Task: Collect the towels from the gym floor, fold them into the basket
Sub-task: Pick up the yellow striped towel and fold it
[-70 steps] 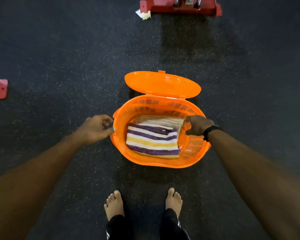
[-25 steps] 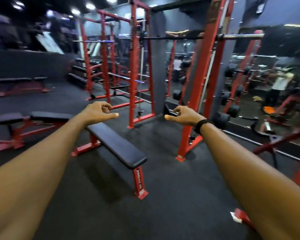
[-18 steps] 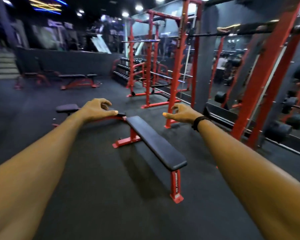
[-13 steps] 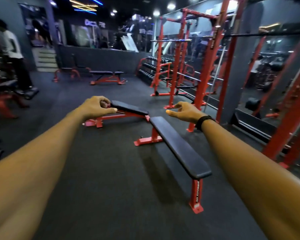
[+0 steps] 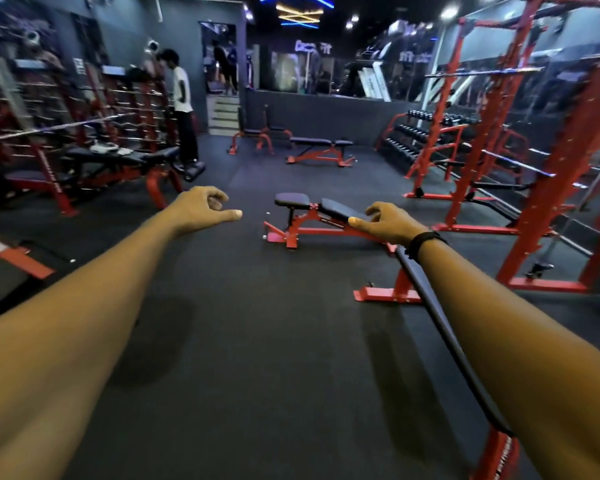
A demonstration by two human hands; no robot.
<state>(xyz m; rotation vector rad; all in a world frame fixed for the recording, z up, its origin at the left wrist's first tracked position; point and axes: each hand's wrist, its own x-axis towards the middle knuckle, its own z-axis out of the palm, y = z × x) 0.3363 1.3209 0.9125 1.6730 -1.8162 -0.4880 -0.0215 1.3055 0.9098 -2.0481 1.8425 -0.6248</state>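
Neither the orange basket nor any towel on the floor is in view now. Both my arms stretch forward over the dark gym floor (image 5: pixel 243 341). My left hand (image 5: pixel 201 211) hangs in the air with loosely curled fingers and holds nothing. My right hand (image 5: pixel 385 223), with a black band at the wrist, is also empty, its fingers relaxed and spread a little. A pale cloth (image 5: pixel 106 147) lies on a bench at the far left; I cannot tell if it is a towel.
A flat bench (image 5: pixel 444 327) runs under my right arm. An adjustable bench (image 5: pixel 312 216) stands ahead, more benches (image 5: pixel 319 148) farther back. Red racks (image 5: pixel 534 150) line the right side, weight racks (image 5: pixel 49 133) the left. A person (image 5: pixel 182 105) stands at the far left.
My view has risen from the basket and swung left across the gym. Both hands left the basket rim and now hang empty. The flat bench has slid to the right under my right arm.
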